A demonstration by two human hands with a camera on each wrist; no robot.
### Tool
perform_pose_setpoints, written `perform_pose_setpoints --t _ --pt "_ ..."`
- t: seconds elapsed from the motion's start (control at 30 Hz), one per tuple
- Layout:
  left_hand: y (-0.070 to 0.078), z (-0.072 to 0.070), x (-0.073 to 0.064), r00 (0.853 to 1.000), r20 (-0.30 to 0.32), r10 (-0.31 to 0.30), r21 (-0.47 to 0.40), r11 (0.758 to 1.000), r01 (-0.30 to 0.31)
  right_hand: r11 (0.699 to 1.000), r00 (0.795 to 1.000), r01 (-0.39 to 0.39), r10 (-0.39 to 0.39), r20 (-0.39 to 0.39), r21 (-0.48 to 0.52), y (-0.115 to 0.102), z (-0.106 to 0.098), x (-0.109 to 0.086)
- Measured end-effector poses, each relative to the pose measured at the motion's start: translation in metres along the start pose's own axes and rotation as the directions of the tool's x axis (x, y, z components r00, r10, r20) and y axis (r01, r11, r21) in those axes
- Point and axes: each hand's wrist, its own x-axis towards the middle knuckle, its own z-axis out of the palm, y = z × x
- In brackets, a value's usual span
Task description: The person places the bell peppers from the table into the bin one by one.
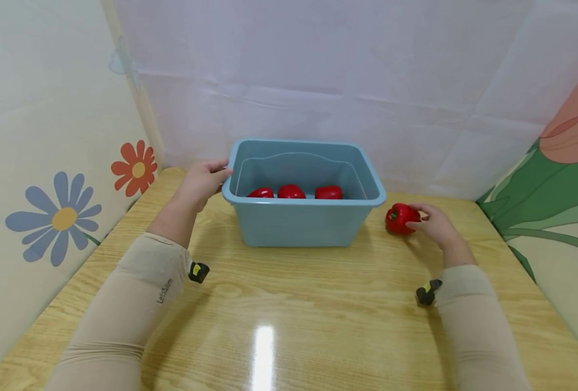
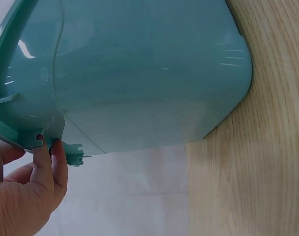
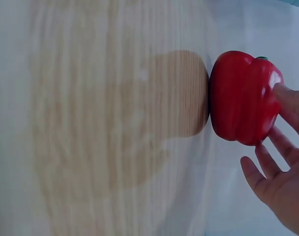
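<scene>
My left hand [image 1: 203, 182] grips the left end of the blue plastic bin [image 1: 298, 225] at its rim. In the left wrist view, the fingers curl under that rim beside a notched tab, with the thumb on the outer edge. Three red bell peppers [image 1: 291, 191] show inside the bin, their lower parts hidden by the front wall. To the right of the bin, another red bell pepper [image 1: 400, 219] with a green stem rests on the table. My right hand [image 1: 432, 224] holds this pepper's right side between thumb and fingers; the outer fingers [image 3: 255, 174] are spread away from it.
The bin stands on a wood-grain table [image 1: 318, 304] near a pale back wall [image 1: 318, 70]. Side panels with painted flowers border the table at left and right. A black wrist camera [image 1: 198, 272] is on the left sleeve, another wrist camera [image 1: 427, 292] on the right.
</scene>
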Motion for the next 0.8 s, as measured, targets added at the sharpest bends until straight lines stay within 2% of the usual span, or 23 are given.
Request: perform_pose_setpoints --t 0.17,0.4,0.7,0.8 --pt "0.001 0.000 -0.001 1.000 -0.001 0.003 -0.001 1.000 -0.003 0.992 0.998 0.063 -0.066 -0.023 -0.111 0.001 0.004 0.005" --pt "0.002 0.000 -0.003 1.000 0.004 0.001 -0.009 1.000 -0.001 0.995 0.998 0.057 -0.058 -0.004 -0.083 0.000 0.010 0.006" --pt "0.003 0.000 -0.004 1.000 0.006 -0.012 0.005 1.000 0.012 0.987 0.998 0.066 -0.066 0.001 -0.147 -0.005 0.015 0.004" --pt "0.003 0.000 -0.004 1.000 0.009 -0.008 0.007 1.000 0.008 0.988 0.998 0.064 -0.065 0.000 -0.140 -0.006 0.017 0.005"
